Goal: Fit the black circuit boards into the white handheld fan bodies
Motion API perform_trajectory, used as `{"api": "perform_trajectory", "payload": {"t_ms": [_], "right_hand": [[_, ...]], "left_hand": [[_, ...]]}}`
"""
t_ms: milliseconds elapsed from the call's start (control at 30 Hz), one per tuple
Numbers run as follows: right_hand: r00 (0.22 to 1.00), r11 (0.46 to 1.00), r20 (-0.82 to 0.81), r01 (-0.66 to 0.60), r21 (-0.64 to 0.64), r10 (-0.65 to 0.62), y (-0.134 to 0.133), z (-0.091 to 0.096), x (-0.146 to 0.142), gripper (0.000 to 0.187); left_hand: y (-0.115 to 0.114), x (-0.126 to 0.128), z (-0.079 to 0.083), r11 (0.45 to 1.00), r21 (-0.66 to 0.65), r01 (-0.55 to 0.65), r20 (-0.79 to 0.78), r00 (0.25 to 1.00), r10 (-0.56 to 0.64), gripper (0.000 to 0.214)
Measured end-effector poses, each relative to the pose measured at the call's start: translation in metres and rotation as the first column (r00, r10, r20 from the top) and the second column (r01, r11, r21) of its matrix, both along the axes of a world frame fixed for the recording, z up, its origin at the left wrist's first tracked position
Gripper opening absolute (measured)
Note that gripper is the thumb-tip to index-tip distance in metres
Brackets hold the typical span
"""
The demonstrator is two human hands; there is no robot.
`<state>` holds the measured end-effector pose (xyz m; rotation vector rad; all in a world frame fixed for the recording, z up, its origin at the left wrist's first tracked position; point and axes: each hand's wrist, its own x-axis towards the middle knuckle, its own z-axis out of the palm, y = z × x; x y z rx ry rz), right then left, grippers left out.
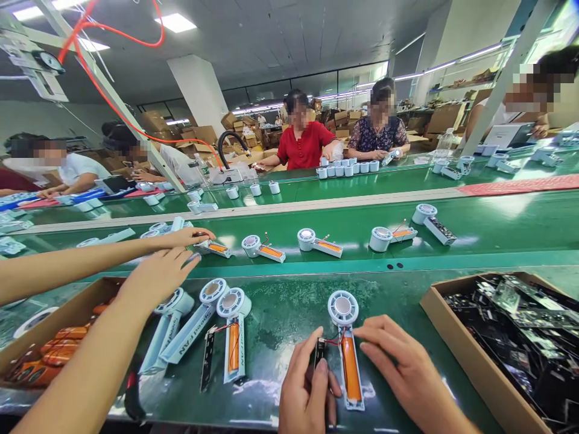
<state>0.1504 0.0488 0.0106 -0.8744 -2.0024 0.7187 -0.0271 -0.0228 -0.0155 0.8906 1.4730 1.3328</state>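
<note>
My left hand (307,386) pinches a small black circuit board (319,351) between thumb and fingers, beside a light blue handheld fan (342,306) that lies with its handle toward me. An orange battery (351,371) fills the fan's uncovered handle, and thin red and dark wires run from the board to it. My right hand (400,361) is at the fan's right side, fingers stretched out, fingertips by the wires at the handle's top. Left of my hands lies another opened fan (233,303) with its wired circuit board (207,360) alongside.
A carton (446,319) of circuit boards stands right, a carton (18,346) of orange batteries left. A co-worker's arms (149,277) reach in from the left over two closed fans (192,328). Several fans ride the green conveyor belt (271,217); people sit beyond.
</note>
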Motion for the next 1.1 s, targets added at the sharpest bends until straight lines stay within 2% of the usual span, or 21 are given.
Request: {"api": "perform_trajectory", "payload": {"t_ms": [133,300,600,800,967,1033,1100], "right_hand": [[0.999,0.997,0.011,-0.04,0.059,0.039,-0.005,-0.011,-0.009,0.028],[0.998,0.993,0.058,-0.039,0.114,0.033,0.001,-0.003,-0.025,0.027],[0.975,0.97,0.198,-0.143,0.197,0.103,0.01,-0.008,-0.021,0.038],[0.958,0.953,0.279,-0.15,0.262,0.074,0.009,0.006,-0.024,0.028],[0.931,0.943,0.351,-0.203,0.262,0.102,0.01,0.012,-0.025,0.018],[0.94,0.952,0.314,-0.211,0.22,0.135,0.012,0.008,-0.026,0.017],[0.964,0.971,0.21,-0.192,0.141,0.16,0.012,0.004,-0.029,0.021]], "left_hand": [[0.001,0.001,0.0,1.0,-0.017,-0.02,0.027,0.999,0.02,0.071],[0.003,-0.001,-0.001,0.999,-0.049,-0.009,0.02,1.0,0.01,0.078],[0.005,-0.002,-0.002,1.0,-0.029,-0.011,0.065,0.998,0.013,0.074],[0.005,-0.003,-0.001,0.999,-0.035,0.012,0.114,0.993,-0.008,0.074],[0.006,-0.004,-0.003,0.999,-0.039,0.025,0.149,0.989,-0.019,0.076],[0.006,-0.005,-0.005,0.999,-0.039,0.024,0.145,0.989,-0.018,0.077],[0.006,-0.004,-0.008,1.0,-0.017,0.015,0.101,0.995,-0.013,0.073]]}}
